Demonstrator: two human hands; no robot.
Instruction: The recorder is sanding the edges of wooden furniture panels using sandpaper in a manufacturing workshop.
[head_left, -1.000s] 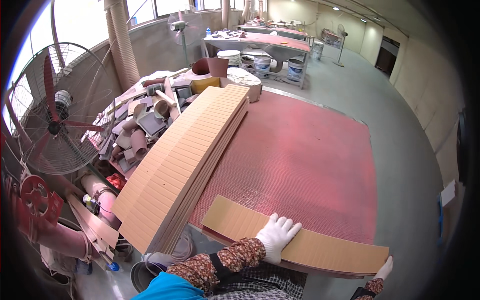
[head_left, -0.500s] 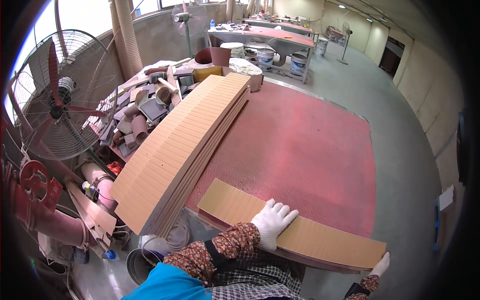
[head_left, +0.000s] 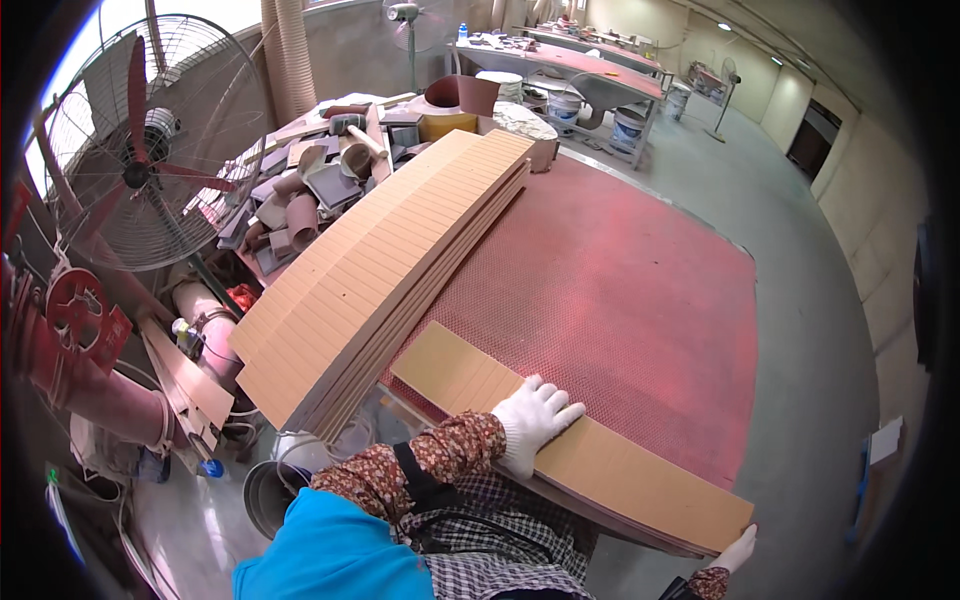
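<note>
A long tan board with crosswise grooves [head_left: 630, 470] lies along the near edge of the red-topped table [head_left: 610, 270]. My left hand [head_left: 538, 415], in a white glove, rests flat on it near the middle with the fingers somewhat apart. At the board's right end, my right hand [head_left: 738, 550], also gloved in white, grips the corner; part of its fingers is hidden. Under the board's near edge, another layer shows, mostly covered. To the left, a stack of similar long grooved boards [head_left: 385, 265] lies slantwise across the table.
Beyond the stack is a heap of sanding blocks and rolled abrasive pieces [head_left: 310, 190]. A large standing fan [head_left: 135, 175] and a pink duct pipe [head_left: 110, 400] are at the left. A dark bucket [head_left: 268, 498] stands on the floor near me. More worktables [head_left: 580, 65] stand farther back.
The head view has shifted, so the surroundings sit farther right. The board under my hands has slid slightly left along the table edge, and both hands stay on it.
</note>
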